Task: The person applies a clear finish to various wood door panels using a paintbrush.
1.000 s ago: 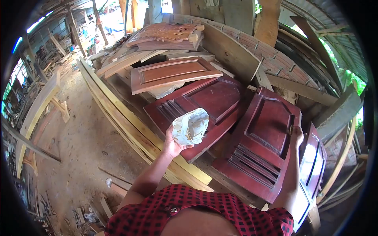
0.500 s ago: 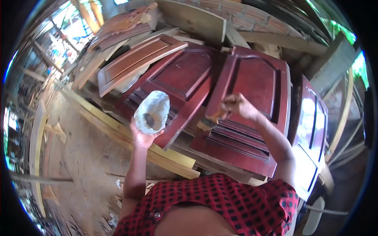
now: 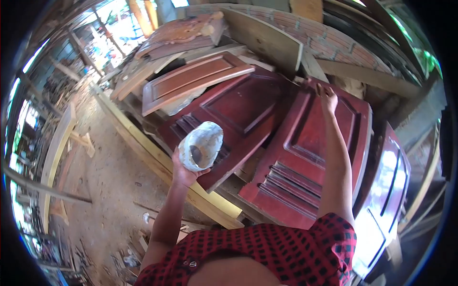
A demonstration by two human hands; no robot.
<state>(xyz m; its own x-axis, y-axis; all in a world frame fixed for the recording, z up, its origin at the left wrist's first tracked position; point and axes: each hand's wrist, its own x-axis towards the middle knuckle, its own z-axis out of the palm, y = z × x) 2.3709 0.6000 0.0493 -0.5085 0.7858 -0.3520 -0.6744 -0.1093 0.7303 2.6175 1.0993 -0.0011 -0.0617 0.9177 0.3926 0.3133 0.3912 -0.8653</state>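
Note:
My left hand [image 3: 183, 172] is raised and grips a whitish, smeared cup-like container [image 3: 201, 145], tilted so its dark inside shows. My right hand [image 3: 328, 98] reaches far forward to the top of a dark red raised-panel door [image 3: 324, 157] that leans on a stack. Its fingers are curled against the panel's upper edge. The brush it held a moment ago is hidden behind the hand. A second dark red door [image 3: 238, 109] lies just left of it, under the container.
A lighter brown panel [image 3: 191, 83] and a carved board [image 3: 181, 31] lie on the pile behind. A glossy door [image 3: 386, 190] stands at the right. Long pale planks [image 3: 143, 143] run along the dirt floor [image 3: 105, 176], with scrap wood at the lower left.
My right hand has moved from the door's lower louvred part, where it held a brush, up to the panel's top edge. The container in my left hand has stayed raised and shifted slightly.

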